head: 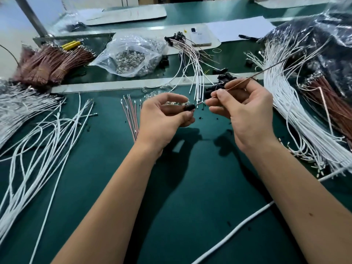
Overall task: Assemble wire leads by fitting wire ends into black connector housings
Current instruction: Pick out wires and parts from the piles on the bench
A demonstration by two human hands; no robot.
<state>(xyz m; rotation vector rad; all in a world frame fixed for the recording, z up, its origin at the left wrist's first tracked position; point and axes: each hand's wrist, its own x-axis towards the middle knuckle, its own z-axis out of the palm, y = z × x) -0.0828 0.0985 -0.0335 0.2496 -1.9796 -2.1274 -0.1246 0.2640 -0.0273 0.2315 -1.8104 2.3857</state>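
Note:
My left hand (163, 119) pinches a small black connector housing (189, 107) between thumb and fingers above the green mat. My right hand (245, 111) pinches a thin brown wire (247, 80) near its metal-tipped end, which points at the housing's opening, just short of it. The wire trails up and to the right. More black housings (215, 90) lie in a loose heap behind my hands. A few pink wires (131, 115) lie flat to the left of my left hand.
White wires (47, 134) sprawl at the left, and a thick white bundle (289, 103) curves at the right. Brown wire bundles (51, 65), a clear bag of metal terminals (131, 56), finished leads (192, 54), a phone (201, 37) and a white cable (238, 223) also lie around.

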